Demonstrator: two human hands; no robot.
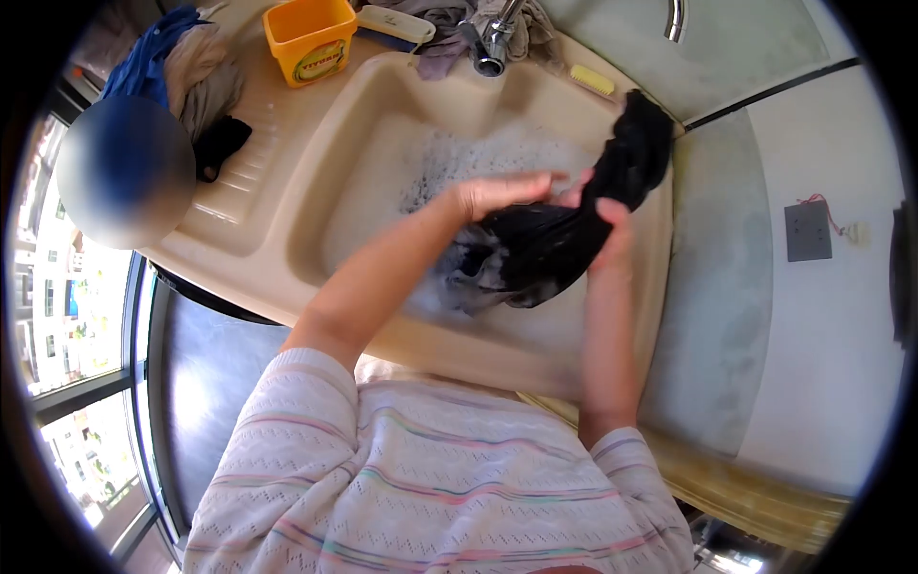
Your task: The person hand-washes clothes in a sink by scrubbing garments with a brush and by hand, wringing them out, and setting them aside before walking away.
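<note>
A wet black garment (550,244) is bunched over the sink (316,206), its upper end flopping over toward the right rim. My right hand (614,230) is closed around its middle, thumb across the cloth. On the left side of the same cloth, my left hand (507,191) holds it; the fingers are partly hidden by the fabric and slightly blurred. White suds cling to the garment's lower end. Soapy water (478,158) with foam lies in the basin beneath.
A chrome tap (491,57) rises at the back, near a yellow brush (593,79). An orange tub (311,43), a white-handled brush (395,24) and grey cloths (531,33) line the back edge. Blue and beige clothes (191,67) and a small black cloth (222,146) lie on the left drainboard.
</note>
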